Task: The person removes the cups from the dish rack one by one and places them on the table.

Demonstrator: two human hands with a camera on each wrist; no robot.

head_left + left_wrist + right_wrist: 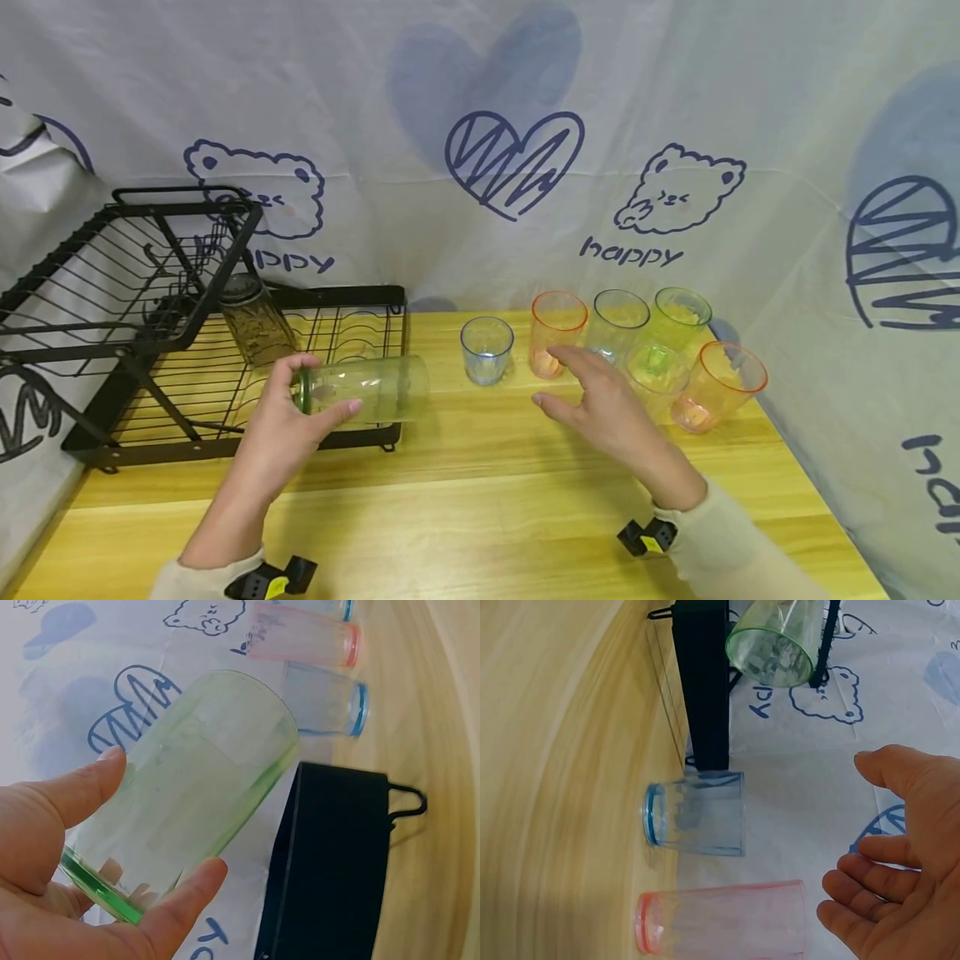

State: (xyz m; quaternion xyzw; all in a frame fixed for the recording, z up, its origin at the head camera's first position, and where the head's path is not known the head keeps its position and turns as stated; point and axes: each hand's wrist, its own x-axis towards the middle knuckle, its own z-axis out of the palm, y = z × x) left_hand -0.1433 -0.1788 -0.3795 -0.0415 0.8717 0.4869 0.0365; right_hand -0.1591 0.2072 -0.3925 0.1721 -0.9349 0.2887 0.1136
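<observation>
My left hand [281, 421] grips a clear green drinking glass [375, 392] near its thick base. The glass lies on its side in the air, its mouth pointing right, above the front right part of the black dish rack [400, 321]. In the left wrist view, the thumb and fingers [184, 904] are curled about the glass's lower end. My right hand [607, 408] is empty, thumb and forefinger spread apart, over the table. It is nearest a tall red-rimmed glass [558, 323], which stands upright beside a short blue glass [487, 354].
Several more upright glasses cluster at the right, among them a blue-rimmed glass [620, 312], a yellow-green glass [682, 310] and an orange glass [727, 379]. A dark tinted glass [258, 325] stands tilted in the rack beneath its upper tier. A printed white cloth [420, 250] hangs behind the table.
</observation>
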